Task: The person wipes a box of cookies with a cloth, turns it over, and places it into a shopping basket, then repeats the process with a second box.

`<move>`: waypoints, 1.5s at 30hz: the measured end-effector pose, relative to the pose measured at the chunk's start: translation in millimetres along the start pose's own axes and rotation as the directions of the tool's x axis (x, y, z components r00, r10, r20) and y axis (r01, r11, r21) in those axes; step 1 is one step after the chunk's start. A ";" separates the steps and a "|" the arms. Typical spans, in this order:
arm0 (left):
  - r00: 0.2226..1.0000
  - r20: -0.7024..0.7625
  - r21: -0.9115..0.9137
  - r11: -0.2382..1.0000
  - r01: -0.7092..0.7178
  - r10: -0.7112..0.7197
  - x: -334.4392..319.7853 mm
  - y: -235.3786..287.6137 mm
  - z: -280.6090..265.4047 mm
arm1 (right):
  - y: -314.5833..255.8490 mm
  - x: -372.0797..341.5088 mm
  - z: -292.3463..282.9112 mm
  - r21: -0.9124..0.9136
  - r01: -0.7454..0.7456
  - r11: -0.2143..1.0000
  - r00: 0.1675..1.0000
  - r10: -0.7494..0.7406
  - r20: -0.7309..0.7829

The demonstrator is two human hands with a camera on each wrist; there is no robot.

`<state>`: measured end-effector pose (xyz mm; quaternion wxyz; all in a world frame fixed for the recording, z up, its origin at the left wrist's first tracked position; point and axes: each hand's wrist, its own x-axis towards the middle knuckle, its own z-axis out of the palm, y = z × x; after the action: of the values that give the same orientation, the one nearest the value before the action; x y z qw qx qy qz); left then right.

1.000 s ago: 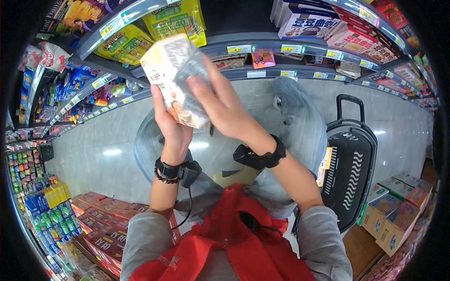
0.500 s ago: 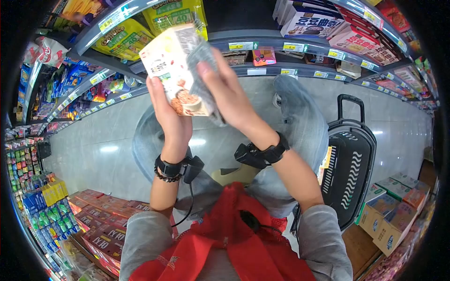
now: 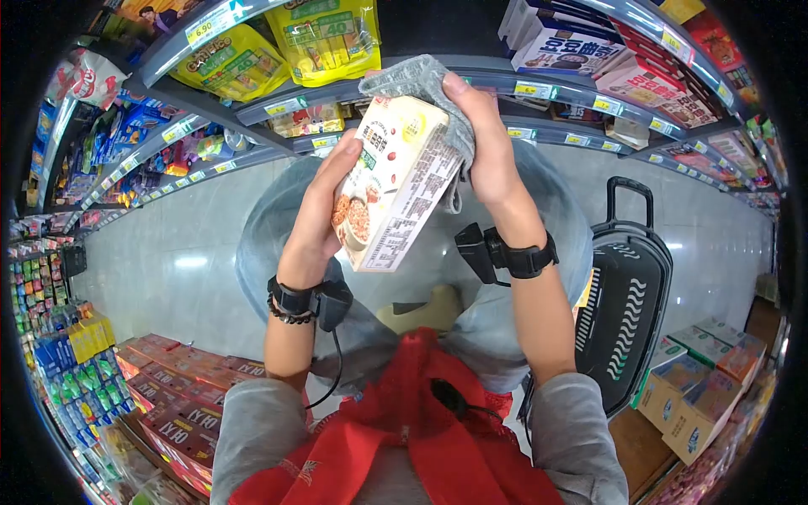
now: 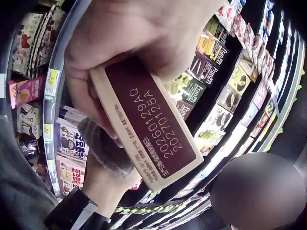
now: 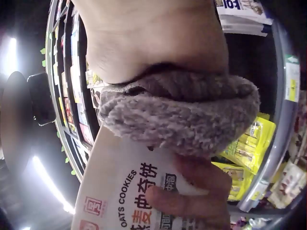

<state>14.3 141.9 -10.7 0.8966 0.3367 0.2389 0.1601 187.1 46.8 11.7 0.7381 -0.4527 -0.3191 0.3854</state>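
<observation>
A cream carton of oat cookies (image 3: 389, 164) is held up in front of the body, its printed face and one long text-covered side showing. My left hand (image 3: 318, 206) grips it along the left edge. My right hand (image 3: 488, 139) holds a grey fluffy cloth (image 3: 412, 80) against the upper right end of the carton, thumb on top. In the left wrist view the dark date-stamped end of the carton (image 4: 148, 124) faces the camera. The cloth (image 5: 180, 112) wraps under the right palm in the right wrist view, hiding that hand's fingers.
Shelves ahead carry yellow snack bags (image 3: 328, 42) and blue-and-white cookie packs (image 3: 560, 42). A black basket (image 3: 619, 328) with a raised handle stands on the floor at the right. Red boxes (image 3: 172, 396) are stacked at the lower left, cardboard cartons (image 3: 699, 387) at the lower right.
The carton has moved right and lower and turned so its text-covered side shows. My right hand and the cloth have shifted from its side to its upper end.
</observation>
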 end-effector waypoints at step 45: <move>0.783 -0.156 0.253 0.791 -0.557 0.602 4.9 -17.2 -32.4 | 51.3 -26.1 68.1 -0.569 0.552 0.610 0.834 -0.418 0.361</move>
<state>3.1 148.7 -45.4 0.7326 0.4586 0.2389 0.4425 103.8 68.2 -12.0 0.5749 -0.5369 -0.6127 0.0755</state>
